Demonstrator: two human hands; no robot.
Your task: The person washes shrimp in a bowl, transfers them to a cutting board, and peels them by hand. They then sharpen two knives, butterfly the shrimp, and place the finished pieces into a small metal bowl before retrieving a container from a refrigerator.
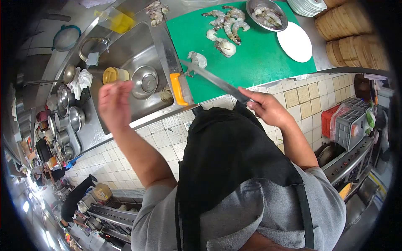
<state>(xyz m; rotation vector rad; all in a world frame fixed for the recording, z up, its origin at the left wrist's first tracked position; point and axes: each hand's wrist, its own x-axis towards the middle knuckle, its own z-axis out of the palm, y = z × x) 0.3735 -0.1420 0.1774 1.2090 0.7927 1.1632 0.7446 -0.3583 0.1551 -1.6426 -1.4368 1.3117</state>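
My right hand [270, 109] is closed around the dark handle of a long knife [217, 83], its blade reaching left over the green cutting board [255, 62]. Near the blade's tip lies a pale peeled shrimp piece [197, 59]. My left hand [115, 104] is raised over the sink's front edge, blurred by motion; whether its fingers hold anything cannot be made out. Farther back on the board are several shrimp [233, 25] and a whitish seafood piece [226, 48]. A steel bowl [274, 26] with more shrimp overlaps a white oval plate [295, 42].
Left of the board is a steel sink [140, 54] with a strainer bowl [144, 82] and a yellow-lidded container [111, 75]. An orange handle [179, 89] lies at the board's left edge. Bamboo steamers [358, 53] stand at right. Another person [77, 196] is in the distance.
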